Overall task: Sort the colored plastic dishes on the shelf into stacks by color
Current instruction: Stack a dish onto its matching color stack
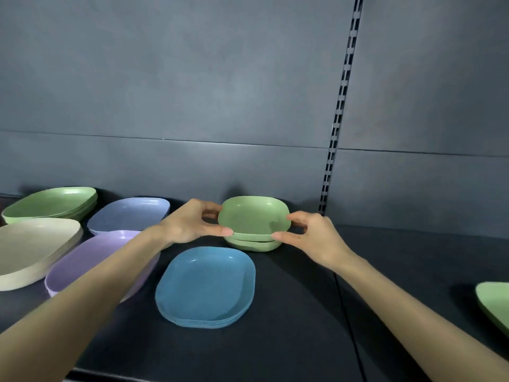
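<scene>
- Nearest, a stack of blue dishes (205, 288) is sitting on the dark shelf (303, 326) with its rims nesting, so that colour is looking settled.
- At the right edge, a lone green dish (494, 304) is lying well apart from the rest, probably waiting to be gathered.
- To the left, purple dishes (82, 260) and a cream stack (33, 244) are lying side by side, with the left forearm crossing over the purple.
- Further in, the left hand (190, 221) and the right hand (314, 238) are pinching opposite rims of the top green dish (253, 216), fingers (220, 231) clamped on it. The two-sided hold is likely keeping it level over the small green stack (256, 245) directly beneath.
- Farthest, a periwinkle stack (129, 213) and a larger green stack (52, 202) are sitting by the back panel (192, 106).
</scene>
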